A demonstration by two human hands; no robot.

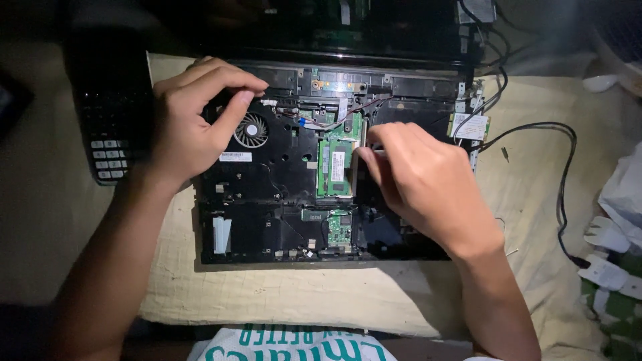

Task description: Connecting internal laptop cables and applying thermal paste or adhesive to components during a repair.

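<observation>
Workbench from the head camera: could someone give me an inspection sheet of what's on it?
Surface: cream cloth spread under the work, creased.
Job's things: opened laptop base, cover off, showing a round cooling fan, a green memory module and a smaller green card.
Clutter: detached keyboard on the left; loose screw on the cloth; small wireless card at the base's right edge.
Grippers: left hand rests on the base's upper left corner by the fan; right hand has fingertips at the memory module's right edge.
Cables: black cable loops on the right; thin wires cross the board.
Surroundings: dim; white plugs at right.
</observation>
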